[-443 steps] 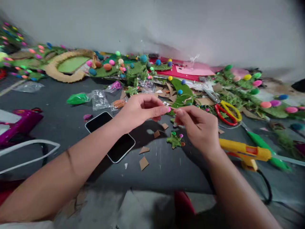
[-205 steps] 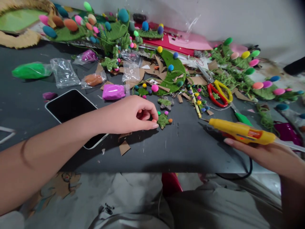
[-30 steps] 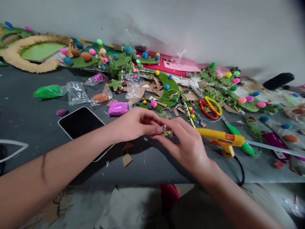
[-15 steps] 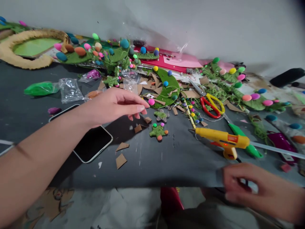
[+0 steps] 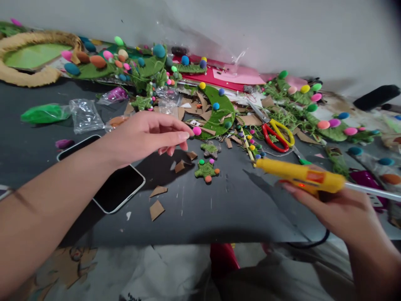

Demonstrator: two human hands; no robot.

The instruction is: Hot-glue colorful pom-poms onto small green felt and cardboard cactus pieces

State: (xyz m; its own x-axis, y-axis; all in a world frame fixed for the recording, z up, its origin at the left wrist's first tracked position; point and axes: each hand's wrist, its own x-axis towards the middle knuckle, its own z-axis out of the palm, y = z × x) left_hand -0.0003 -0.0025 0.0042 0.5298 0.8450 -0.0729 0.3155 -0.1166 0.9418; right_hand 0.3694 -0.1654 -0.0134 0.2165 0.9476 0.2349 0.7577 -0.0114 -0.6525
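My right hand (image 5: 333,209) grips a yellow glue gun (image 5: 300,177) lifted off the dark table (image 5: 219,209), its nozzle pointing left. A small green yarn star (image 5: 206,170) with coloured pompoms on its tips lies on the table left of the nozzle. A second yarn star (image 5: 209,148) lies just behind it. My left hand (image 5: 150,133) hovers over the table left of the stars, fingers stretched out and loosely apart, holding nothing.
A phone (image 5: 106,184) lies under my left forearm. Cardboard scraps (image 5: 156,200) dot the table. Red and yellow scissors (image 5: 277,133), a green crescent (image 5: 219,110) with pompoms, clay bags (image 5: 46,113) and green yarn decorations crowd the back by the wall.
My right hand has picked the glue gun up off the table and holds it above the surface. My left hand stays hovering left of the star.
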